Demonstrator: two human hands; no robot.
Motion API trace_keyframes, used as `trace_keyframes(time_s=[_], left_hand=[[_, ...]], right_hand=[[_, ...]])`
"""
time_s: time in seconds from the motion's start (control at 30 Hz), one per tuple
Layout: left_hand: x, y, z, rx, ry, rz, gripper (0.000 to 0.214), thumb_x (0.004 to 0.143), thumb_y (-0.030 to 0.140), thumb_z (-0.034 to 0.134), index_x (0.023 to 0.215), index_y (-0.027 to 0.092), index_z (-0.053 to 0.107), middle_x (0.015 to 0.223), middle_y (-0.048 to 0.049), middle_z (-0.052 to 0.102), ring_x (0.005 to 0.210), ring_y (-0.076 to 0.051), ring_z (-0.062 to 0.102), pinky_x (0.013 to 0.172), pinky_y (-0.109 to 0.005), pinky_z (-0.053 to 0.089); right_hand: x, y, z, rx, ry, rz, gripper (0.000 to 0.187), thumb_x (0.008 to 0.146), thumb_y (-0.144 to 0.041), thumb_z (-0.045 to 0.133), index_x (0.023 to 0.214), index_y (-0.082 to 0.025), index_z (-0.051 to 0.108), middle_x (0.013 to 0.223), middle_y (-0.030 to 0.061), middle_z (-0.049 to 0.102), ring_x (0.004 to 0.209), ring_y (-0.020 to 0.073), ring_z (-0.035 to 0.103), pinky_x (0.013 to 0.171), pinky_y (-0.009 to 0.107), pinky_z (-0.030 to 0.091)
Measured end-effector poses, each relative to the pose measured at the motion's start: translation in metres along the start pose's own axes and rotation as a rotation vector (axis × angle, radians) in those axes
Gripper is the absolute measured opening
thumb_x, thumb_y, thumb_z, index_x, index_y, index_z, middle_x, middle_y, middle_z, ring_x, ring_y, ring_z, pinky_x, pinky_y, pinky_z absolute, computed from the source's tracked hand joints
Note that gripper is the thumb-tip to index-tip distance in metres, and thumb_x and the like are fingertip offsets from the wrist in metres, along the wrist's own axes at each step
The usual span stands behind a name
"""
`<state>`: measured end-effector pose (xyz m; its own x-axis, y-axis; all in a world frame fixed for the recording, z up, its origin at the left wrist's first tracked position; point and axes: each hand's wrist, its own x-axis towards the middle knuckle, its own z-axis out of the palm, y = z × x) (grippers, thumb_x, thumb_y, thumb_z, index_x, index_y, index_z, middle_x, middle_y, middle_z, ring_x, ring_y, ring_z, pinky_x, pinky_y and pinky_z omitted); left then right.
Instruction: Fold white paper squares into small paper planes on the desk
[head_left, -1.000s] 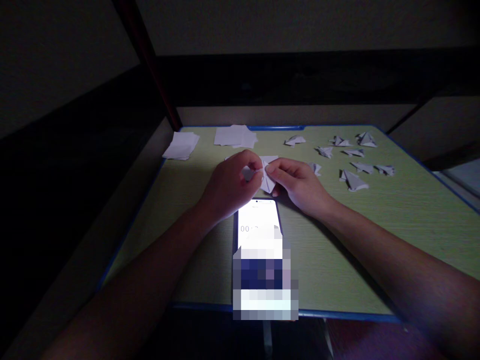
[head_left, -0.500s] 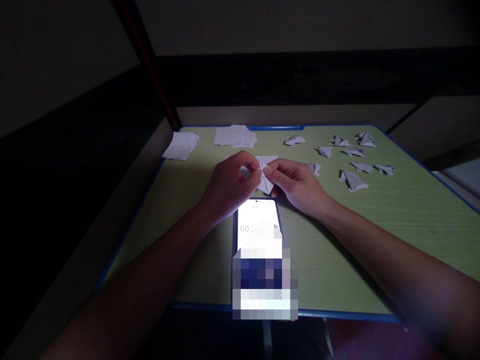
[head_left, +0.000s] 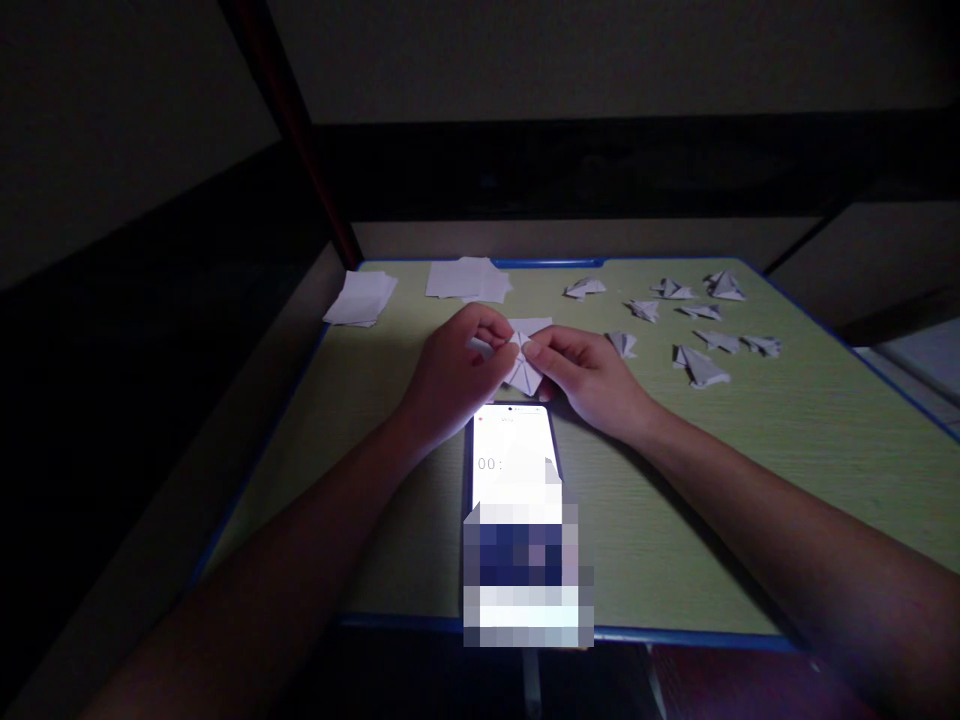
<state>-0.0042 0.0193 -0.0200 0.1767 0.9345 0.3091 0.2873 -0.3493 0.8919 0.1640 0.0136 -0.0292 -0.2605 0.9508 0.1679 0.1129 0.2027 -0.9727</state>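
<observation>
A small folded piece of white paper (head_left: pixel 524 377) with creases is pinched between both hands, over the middle of the table. My left hand (head_left: pixel 461 365) grips its left side with thumb and fingers. My right hand (head_left: pixel 596 375) holds the right side, thumb on top. Behind the hands lies a white sheet (head_left: pixel 531 325), partly hidden by them. Just in front of the hands is a phone (head_left: pixel 517 450) with a bright lit screen, its lower part blurred out.
Several folded paper figures (head_left: pixel 701 366) lie on the right side of the green table (head_left: pixel 337 520). At the back left are a stack of white paper (head_left: pixel 360 298) and another pile of sheets (head_left: pixel 465 278). A blue edge (head_left: pixel 675 636) runs round the table.
The view has shifted slightly, so the table sits a little lower. Both hands still pinch the folded paper, which now shows a bit more of its creased face.
</observation>
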Motion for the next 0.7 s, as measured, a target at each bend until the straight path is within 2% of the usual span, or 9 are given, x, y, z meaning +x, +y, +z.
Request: trace_keyframes(time_s=[0.33,0.57,0.7], left_hand=[[-0.0001,0.0012,-0.0011,0.027,-0.011,0.023,0.010,0.078,0.016,0.059,0.088,0.017,0.056,0.085,-0.0002,0.060,0.054,-0.005,0.050,0.041,-0.014,0.039],[-0.0009,0.0049,-0.0007,0.002,-0.031,-0.011,0.012,0.077,0.013,0.058,0.089,0.018,0.055,0.083,0.0015,0.058,0.047,-0.004,0.049,0.037,-0.014,0.039],[-0.0016,0.0069,-0.0010,0.019,-0.027,-0.004,0.013,0.078,0.013,0.057,0.089,0.018,0.055,0.086,-0.0002,0.060,0.049,-0.004,0.051,0.039,-0.014,0.041]], right_hand=[[-0.0014,-0.0029,0.0000,0.005,-0.010,0.011,0.042,0.082,-0.056,0.071,0.076,-0.015,0.063,0.051,-0.0039,0.053,0.046,0.0091,0.047,0.046,0.025,0.032],[-0.0005,-0.0012,-0.0011,0.020,-0.023,0.020,0.041,0.073,-0.052,0.080,0.076,-0.015,0.062,0.060,-0.0026,0.056,0.051,0.0089,0.047,0.047,0.025,0.032],[-0.0002,-0.0014,-0.0021,-0.001,-0.037,0.011,0.036,0.078,-0.048,0.077,0.074,-0.016,0.061,0.059,-0.0026,0.055,0.052,0.0091,0.047,0.048,0.025,0.032]])
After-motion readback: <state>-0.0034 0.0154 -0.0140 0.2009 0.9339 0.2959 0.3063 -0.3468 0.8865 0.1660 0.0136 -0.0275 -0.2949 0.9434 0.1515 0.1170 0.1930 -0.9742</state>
